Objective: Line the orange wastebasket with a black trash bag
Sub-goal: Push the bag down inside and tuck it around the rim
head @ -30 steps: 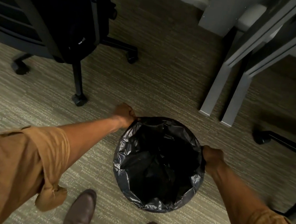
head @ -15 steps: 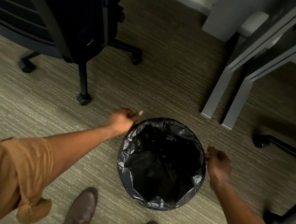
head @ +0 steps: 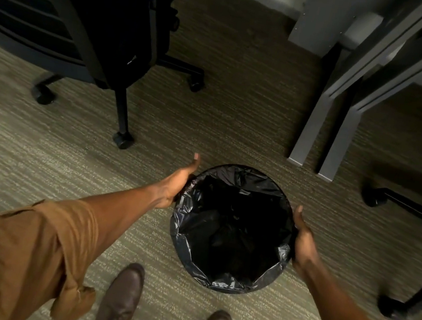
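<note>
Both hands, left hand (head: 178, 182) and right hand (head: 303, 242), now flank the black trash bag (head: 233, 230).

Looking straight down. Black trash bag (head: 232, 227) lines the wastebasket, its edge folded over the rim all round; no orange shows. My left hand (head: 178, 182) lies flat against the bag's left side, thumb pointing away. My right hand (head: 303, 242) cups the right side, fingers spread. Brown shoes (head: 121, 301) below on the striped carpet (head: 43, 164). Office chair (head: 75, 21) upper left, grey table legs (head: 307, 135) upper right.
</note>
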The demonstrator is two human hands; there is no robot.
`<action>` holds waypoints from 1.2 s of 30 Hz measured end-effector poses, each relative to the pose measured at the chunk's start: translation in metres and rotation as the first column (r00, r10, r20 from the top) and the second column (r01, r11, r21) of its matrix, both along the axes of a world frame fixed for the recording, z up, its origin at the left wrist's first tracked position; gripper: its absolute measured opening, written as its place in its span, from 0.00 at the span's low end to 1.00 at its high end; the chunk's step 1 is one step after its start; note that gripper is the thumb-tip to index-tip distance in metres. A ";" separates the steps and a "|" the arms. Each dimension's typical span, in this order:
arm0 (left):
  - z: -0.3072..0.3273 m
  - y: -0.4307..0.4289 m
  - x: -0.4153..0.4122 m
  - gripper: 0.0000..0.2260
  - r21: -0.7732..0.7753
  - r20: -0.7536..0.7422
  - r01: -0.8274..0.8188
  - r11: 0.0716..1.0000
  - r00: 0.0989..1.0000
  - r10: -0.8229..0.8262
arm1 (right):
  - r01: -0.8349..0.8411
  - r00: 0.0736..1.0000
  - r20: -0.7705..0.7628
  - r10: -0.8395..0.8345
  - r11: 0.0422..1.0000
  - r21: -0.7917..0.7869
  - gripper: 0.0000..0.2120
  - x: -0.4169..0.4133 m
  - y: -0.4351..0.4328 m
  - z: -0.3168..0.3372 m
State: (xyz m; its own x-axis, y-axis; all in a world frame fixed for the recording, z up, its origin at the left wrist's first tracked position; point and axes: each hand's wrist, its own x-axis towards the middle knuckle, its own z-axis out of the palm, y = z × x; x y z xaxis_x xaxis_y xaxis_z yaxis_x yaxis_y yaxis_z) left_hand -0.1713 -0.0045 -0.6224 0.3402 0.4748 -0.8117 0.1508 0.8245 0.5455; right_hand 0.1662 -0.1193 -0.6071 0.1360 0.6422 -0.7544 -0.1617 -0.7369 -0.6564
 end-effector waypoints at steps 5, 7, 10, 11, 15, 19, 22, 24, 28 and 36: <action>0.003 -0.013 0.000 0.51 0.147 -0.201 0.008 0.989 0.979 0.022 | 0.058 0.995 0.084 -0.056 0.998 -0.016 0.41 -0.005 -0.017 0.002; 0.005 -0.023 0.001 0.39 0.360 -0.434 -0.011 0.933 0.883 0.178 | 0.177 0.963 0.210 -0.169 0.984 -0.019 0.48 -0.008 -0.022 0.005; 0.012 -0.044 0.006 0.33 0.471 -0.509 -0.063 0.880 0.795 0.330 | 0.357 0.904 0.256 -0.343 0.934 -0.009 0.53 -0.012 -0.030 0.014; 0.016 -0.052 0.008 0.32 0.464 -0.499 -0.084 0.882 0.798 0.339 | 0.382 0.896 0.251 -0.367 0.924 -0.010 0.54 -0.015 -0.034 0.017; 0.032 -0.079 0.016 0.28 0.364 -0.436 -0.158 0.918 0.842 0.318 | 0.364 0.908 0.234 -0.347 0.931 -0.034 0.47 -0.033 -0.050 0.025; 0.035 -0.087 0.019 0.27 0.262 -0.366 -0.237 0.935 0.872 0.324 | 0.284 0.954 0.117 -0.277 0.957 -0.053 0.44 -0.047 -0.054 0.028; 0.034 -0.087 0.018 0.27 0.252 -0.372 -0.246 0.936 0.868 0.329 | 0.262 0.965 0.016 -0.262 0.963 -0.065 0.44 -0.046 -0.053 0.029; 0.034 -0.088 0.015 0.26 0.258 -0.387 -0.252 0.933 0.857 0.339 | 0.255 0.966 -0.018 -0.257 0.964 -0.075 0.45 -0.042 -0.054 0.027; 0.036 -0.094 0.010 0.28 0.337 -0.504 -0.263 0.904 0.761 0.409 | 0.374 0.922 0.138 -0.361 0.923 -0.086 0.50 -0.036 -0.062 0.025; 0.044 -0.149 0.042 0.41 0.206 -0.650 -0.336 0.919 0.654 0.386 | 0.505 0.822 0.353 -0.448 0.859 -0.086 0.38 -0.085 -0.097 0.041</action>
